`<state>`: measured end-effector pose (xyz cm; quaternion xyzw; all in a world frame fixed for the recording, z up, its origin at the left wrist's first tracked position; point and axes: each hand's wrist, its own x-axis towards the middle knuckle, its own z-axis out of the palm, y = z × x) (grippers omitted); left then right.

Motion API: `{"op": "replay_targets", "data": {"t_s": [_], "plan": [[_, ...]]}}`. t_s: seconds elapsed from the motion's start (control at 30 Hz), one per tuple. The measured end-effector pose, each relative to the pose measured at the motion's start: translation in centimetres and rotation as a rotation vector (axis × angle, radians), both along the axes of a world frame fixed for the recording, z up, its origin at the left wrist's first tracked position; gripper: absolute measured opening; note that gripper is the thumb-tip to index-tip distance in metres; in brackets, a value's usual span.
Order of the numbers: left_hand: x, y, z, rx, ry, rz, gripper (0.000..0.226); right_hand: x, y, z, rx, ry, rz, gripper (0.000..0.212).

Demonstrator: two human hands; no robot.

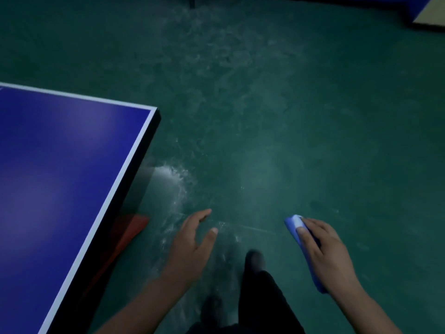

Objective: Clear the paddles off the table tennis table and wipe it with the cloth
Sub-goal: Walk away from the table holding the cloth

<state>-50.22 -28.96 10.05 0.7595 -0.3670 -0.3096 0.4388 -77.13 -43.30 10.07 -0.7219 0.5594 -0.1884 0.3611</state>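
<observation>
Our right hand [322,249] grips the folded cloth [295,224] over the floor, right of the table [60,165], left hand [192,244] loose and empty; no paddles visible, so we risk wiping before they're confirmed cleared.

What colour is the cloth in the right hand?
Blue, paler at its folded tip: the cloth gripped by the right hand, seen in the head view.

Dim, soft-focus picture; pale glare patches on the table [72,165], wide-angle bending toward the edges.
</observation>
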Motion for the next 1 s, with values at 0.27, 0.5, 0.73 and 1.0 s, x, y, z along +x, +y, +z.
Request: {"op": "replay_targets", "data": {"t_s": [0.27, 0.5, 0.73, 1.0], "plan": [[5.9, -22.3, -1.5, 0.036, 0.042, 0.097, 0.042, 7.2, -22.6, -1.8, 0.050, -0.043, -0.035, 0.028], [14.0, -38.5, 1.7, -0.039, 0.021, 0.240, 0.038, 19.5, -41.3, 0.3, 0.083, -0.057, 0.208, 0.029], [27.0, -50.5, 0.4, -0.035, 0.022, 0.464, 0.040, 36.4, -57.0, -0.1, 0.091, -0.091, 0.372, 0.029], [44.9, -68.4, 0.0, -0.073, 0.072, 0.513, 0.045, 55.5, -73.8, 0.4, 0.080, -0.123, 0.394, 0.021]]}}
